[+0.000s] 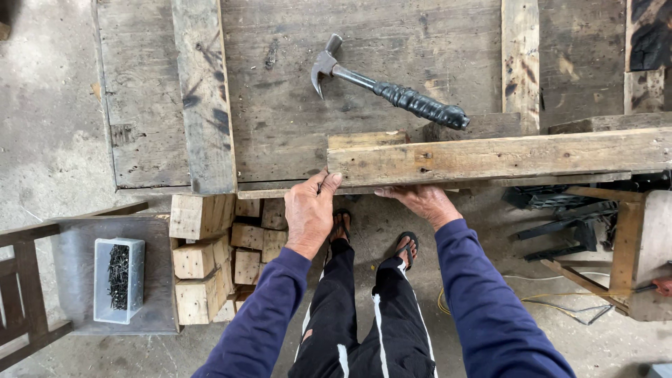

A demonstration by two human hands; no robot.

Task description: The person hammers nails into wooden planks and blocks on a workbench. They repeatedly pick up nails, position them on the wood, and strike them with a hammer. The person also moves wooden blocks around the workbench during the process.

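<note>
Two hands [308, 210] [420, 199] gripping a plank [504, 155] on a weathered wooden bench [280, 119], hammer [385, 87] above, concrete floor [49, 140].

Rough carpentry workshop: claw hammer [381, 87] on worn plank bench [280, 105], wood offcuts [210, 259] near left, nail box [118, 279], concrete floor [49, 140].

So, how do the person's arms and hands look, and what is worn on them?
Both arms are covered by long dark blue sleeves of soft fabric that end at the wrists, with slightly gathered cuffs. The left hand and the right hand are bare: no gloves, and no rings or watch can be seen. The sleeves carry no visible markings or stripes.
</note>
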